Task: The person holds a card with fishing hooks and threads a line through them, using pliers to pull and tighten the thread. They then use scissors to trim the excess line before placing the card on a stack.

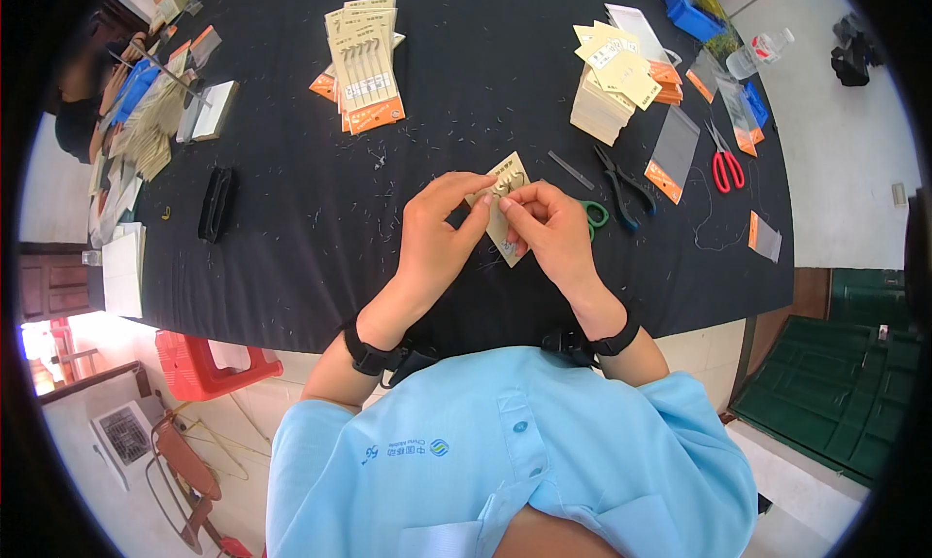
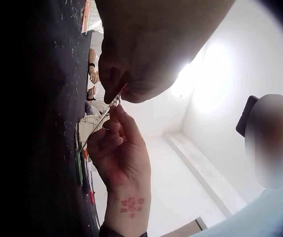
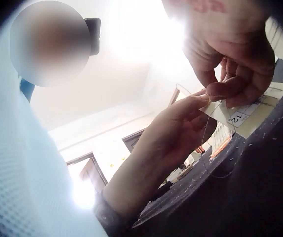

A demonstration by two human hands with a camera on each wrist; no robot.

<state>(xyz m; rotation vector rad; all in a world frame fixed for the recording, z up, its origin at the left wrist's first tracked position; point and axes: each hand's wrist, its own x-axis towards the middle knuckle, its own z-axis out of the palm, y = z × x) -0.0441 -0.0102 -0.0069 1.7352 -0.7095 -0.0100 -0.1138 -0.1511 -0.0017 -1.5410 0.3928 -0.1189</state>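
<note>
A cream hook card (image 1: 501, 240) slants between both hands over the table, with small curved fish hooks along its upper part. My left hand (image 1: 434, 230) holds the card by its left edge, thumb and index finger close to the hooks. From the other side, my right hand (image 1: 557, 236) pinches thin fishing line at the hooks, its fingertips almost meeting the left thumb. In the right wrist view, loops of line (image 3: 204, 160) hang below the fingers, and the card (image 3: 255, 121) bears a label reading 12. Fingers cover part of the hooks.
Right of the hands lie green-handled scissors (image 1: 596, 218), pliers (image 1: 624, 191) and red-handled scissors (image 1: 724, 166). Packed hook cards (image 1: 364, 68) and a stack of cream cards (image 1: 600, 107) stand farther back. A black case (image 1: 216, 204) lies left; thread scraps dot the black cloth.
</note>
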